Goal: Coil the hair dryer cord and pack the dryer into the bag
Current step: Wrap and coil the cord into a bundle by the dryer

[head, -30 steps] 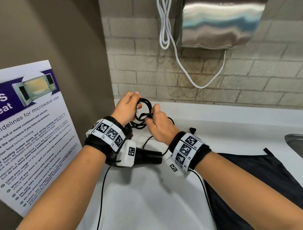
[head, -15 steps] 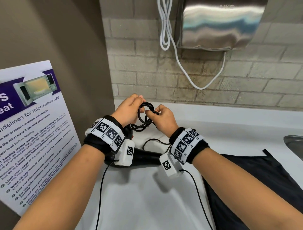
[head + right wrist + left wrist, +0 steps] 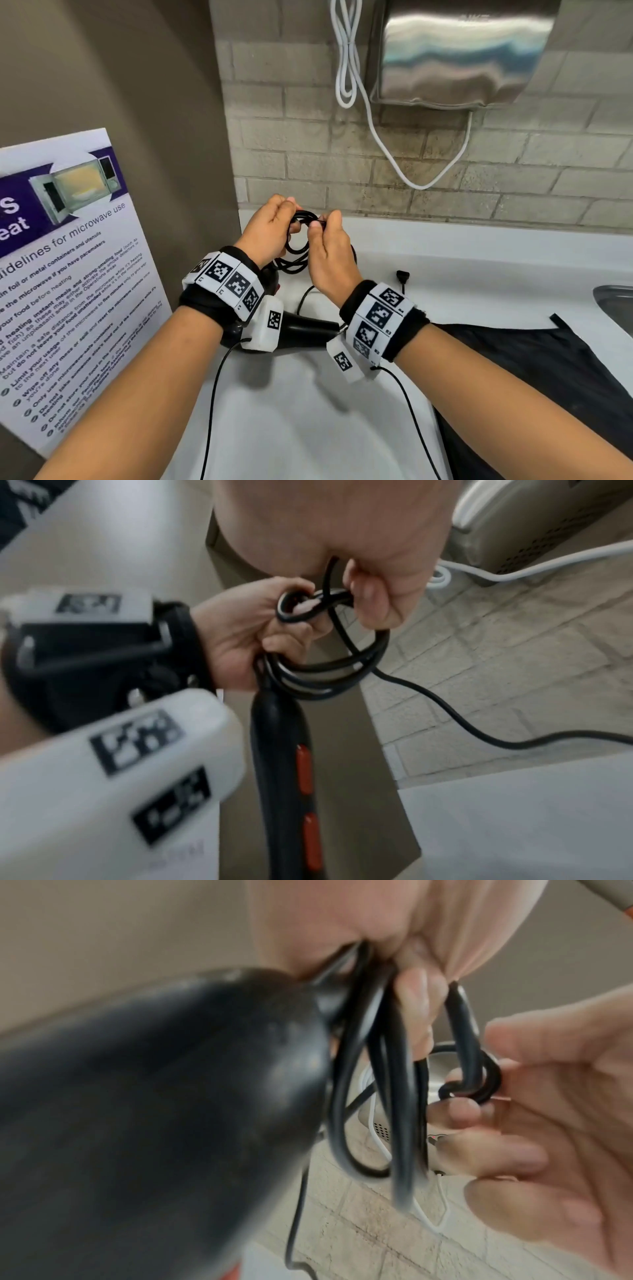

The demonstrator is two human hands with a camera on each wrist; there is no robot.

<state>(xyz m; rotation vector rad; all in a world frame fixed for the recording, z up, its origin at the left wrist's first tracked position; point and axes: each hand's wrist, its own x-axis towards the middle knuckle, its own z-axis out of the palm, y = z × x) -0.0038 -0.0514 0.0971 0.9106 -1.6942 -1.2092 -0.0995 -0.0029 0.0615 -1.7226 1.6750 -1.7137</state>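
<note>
From the head view, my left hand [image 3: 270,229] grips the coiled cord [image 3: 297,246] above the counter [image 3: 462,260], my right hand [image 3: 329,253] pinching one strand; the dryer [image 3: 308,330] hangs below, the bag [image 3: 513,359] beside it. Left wrist: my fingers [image 3: 416,999] curl round the loops. Right wrist: the loose cord trails off to the right.

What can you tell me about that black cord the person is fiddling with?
The cord is thin, black and looks rubbery. Several loops hang bunched in the left hand, which grips them at the end of the hair dryer handle. The right hand pinches one small loop. The loose remainder trails onto the white counter, ending at the plug.
</note>
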